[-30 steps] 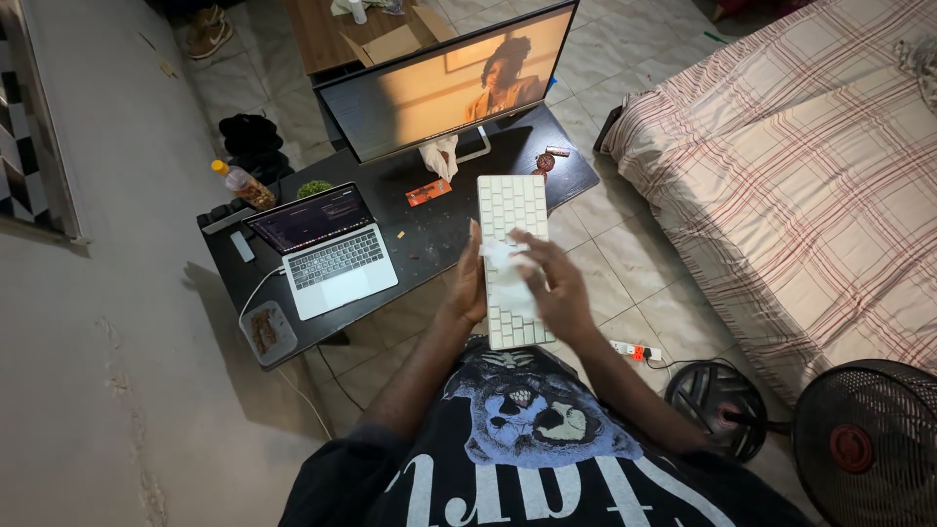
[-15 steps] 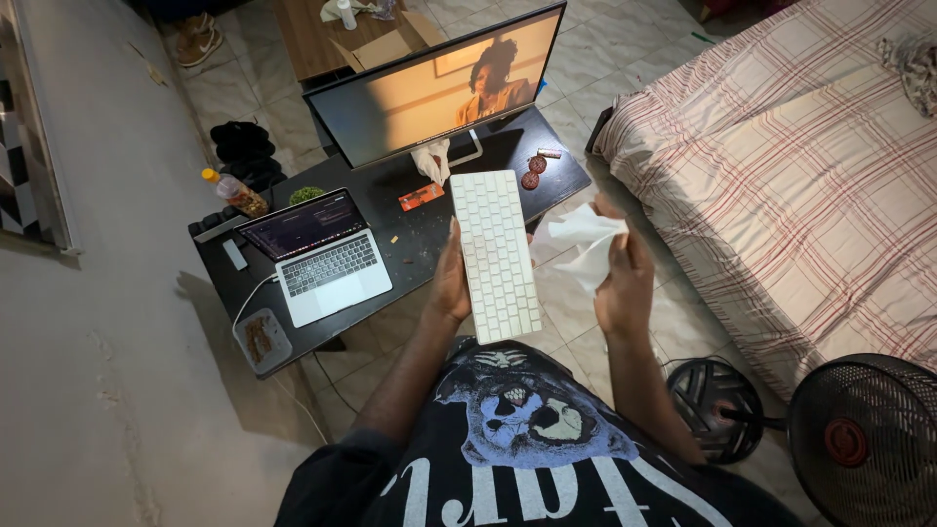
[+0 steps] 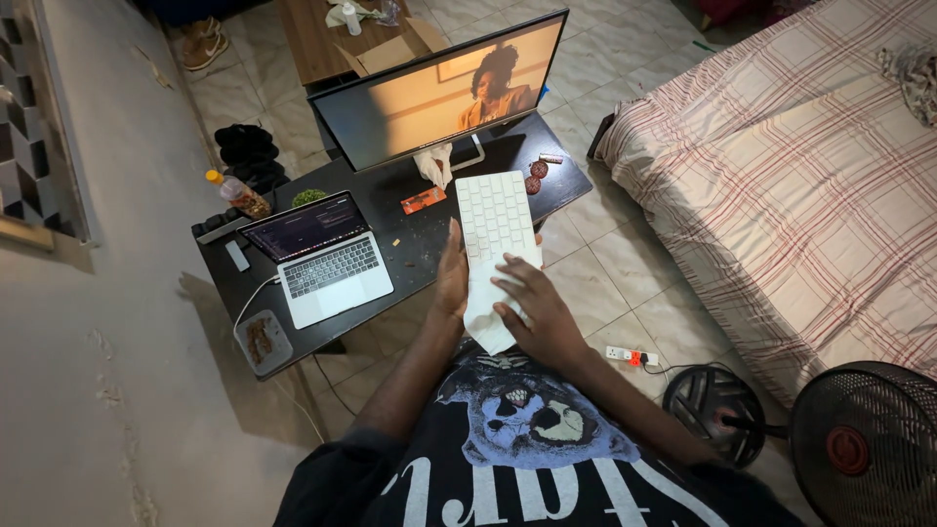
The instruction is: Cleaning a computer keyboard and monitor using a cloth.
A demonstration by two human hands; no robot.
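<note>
Now | left hand fingers clasp white keyboard by its 9 o'clock edge, above tabletop | right hand presses tissue flat on keys | keyboard probably light, stiff, slippery; tissue soft.

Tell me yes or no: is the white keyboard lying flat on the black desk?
No, the left hand holds the white keyboard above the black desk.

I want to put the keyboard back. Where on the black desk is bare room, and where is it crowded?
Bare desk lies between the laptop and the monitor stand, near the orange card, with crumbs there. The left edge is crowded: bottle, food container, cable. The left hand holds the keyboard.
</note>
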